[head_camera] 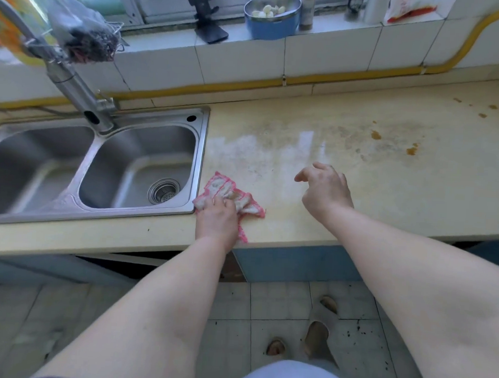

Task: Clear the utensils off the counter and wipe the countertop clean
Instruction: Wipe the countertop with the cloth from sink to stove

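My left hand (217, 219) presses a crumpled white cloth with a pink edge (224, 192) onto the cream countertop (385, 194), right beside the sink's right rim. My right hand (325, 189) hovers just over the counter to the right of the cloth, fingers loosely curled and apart, holding nothing. The counter shows a wet pale streak in the middle and brown stains (411, 150) toward the far right. No utensils lie on the countertop.
A steel double sink (201, 146) with a tall faucet (75, 87) sits at the left. On the window sill stand a blue bowl of garlic cloves (271, 15), a dark phone stand (207, 21), bottles and a bag. A yellow pipe runs along the tiled wall.
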Tool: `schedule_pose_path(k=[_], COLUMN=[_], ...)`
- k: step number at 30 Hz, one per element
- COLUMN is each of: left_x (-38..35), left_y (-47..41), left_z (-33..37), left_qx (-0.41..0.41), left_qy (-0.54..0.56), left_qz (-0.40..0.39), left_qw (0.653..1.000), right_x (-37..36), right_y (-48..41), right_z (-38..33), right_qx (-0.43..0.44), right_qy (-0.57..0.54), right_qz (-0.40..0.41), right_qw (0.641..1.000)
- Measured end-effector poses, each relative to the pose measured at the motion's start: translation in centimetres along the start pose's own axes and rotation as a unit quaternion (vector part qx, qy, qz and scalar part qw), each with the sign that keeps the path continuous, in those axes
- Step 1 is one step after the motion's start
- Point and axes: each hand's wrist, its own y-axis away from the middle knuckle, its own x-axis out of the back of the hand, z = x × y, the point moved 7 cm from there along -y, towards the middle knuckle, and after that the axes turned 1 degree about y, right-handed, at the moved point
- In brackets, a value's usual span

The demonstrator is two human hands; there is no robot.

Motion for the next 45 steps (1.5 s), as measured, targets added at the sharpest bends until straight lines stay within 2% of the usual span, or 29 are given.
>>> schedule_pose_path(k=[2, 4, 5, 7, 8, 9, 10, 12, 13, 15, 17, 19, 22, 24, 26, 30, 37, 45], left_x=[0.8, 2.0, 3.1, 4.8, 5.1, 5.5, 5.6, 4.9, 4.6, 4.6, 2.3, -0.7, -2.1, -1.8, -1.1, -0.2, 1.0, 2.0], left_y=[-0.1, -0.3, -0.3, -1.1, -1.6, -2.0, -2.4, -2.7, -2.8, -2.6, -2.1, -1.7, -1.7, -2.1, -2.5, -2.8, -2.6, -1.9], left_z=[-0.8, -1.0, -0.9, -0.5, -0.6, -0.8, -1.4, -3.0, -3.4, -2.0, 0.9, 2.0, 2.6, 4.6, 7.5, 14.4, 23.5, 34.0], left_qx=[0.008, 0.031, 0.043, 0.062, 0.068, 0.076, 0.088, 0.136, 0.137, 0.047, -0.079, -0.099, -0.017, -0.001, -0.024, -0.1, -0.141, -0.22], left_qy=[0.055, 0.214, 0.312, 0.498, 0.55, 0.57, 0.547, 0.37, 0.288, 0.228, 0.165, 0.12, 0.126, 0.146, 0.148, 0.143, 0.143, 0.125], left_qz=[-0.003, -0.046, -0.058, -0.07, -0.065, -0.051, -0.038, -0.02, -0.004, 0.022, -0.034, -0.08, -0.077, -0.093, -0.098, -0.113, -0.162, -0.171], left_qw=[0.998, 0.975, 0.947, 0.862, 0.83, 0.816, 0.832, 0.919, 0.948, 0.972, 0.983, 0.985, 0.989, 0.985, 0.984, 0.978, 0.966, 0.952], right_x=[0.3, 0.9, 1.2, 1.7, 1.8, 1.8, 1.7, 1.2, 1.0, 0.7, 0.4, 0.2, 0.4, 1.0, 1.6, 2.4, 4.4, 7.7], right_y=[0.3, 0.4, 0.3, 0.0, -0.3, -0.5, -0.8, -1.1, -1.1, -1.1, -0.9, -0.7, -0.3, -0.1, -0.3, -0.2, 1.3, 0.3], right_z=[-0.1, -0.2, -0.5, -1.0, -1.4, -1.7, -1.9, -2.1, -2.0, -1.4, -0.4, 1.3, 4.6, 7.1, 8.5, 10.6, 18.1, 22.5], right_qx=[-0.001, -0.011, -0.012, -0.009, -0.002, 0.006, 0.013, 0.02, 0.021, 0.015, 0.0, -0.018, -0.052, -0.09, -0.121, -0.129, -0.156, -0.161], right_qy=[0.002, 0.002, 0.003, 0.002, 0.002, 0.003, 0.004, 0.005, 0.008, 0.015, 0.019, 0.022, 0.036, 0.048, 0.052, 0.055, 0.047, 0.03], right_qz=[0.004, 0.005, 0.006, 0.009, 0.012, 0.016, 0.017, 0.015, 0.011, 0.002, -0.009, -0.015, -0.024, -0.027, -0.018, -0.024, -0.041, -0.02], right_qw=[1.0, 1.0, 1.0, 1.0, 1.0, 1.0, 1.0, 1.0, 1.0, 1.0, 1.0, 0.999, 0.998, 0.994, 0.991, 0.99, 0.986, 0.986])
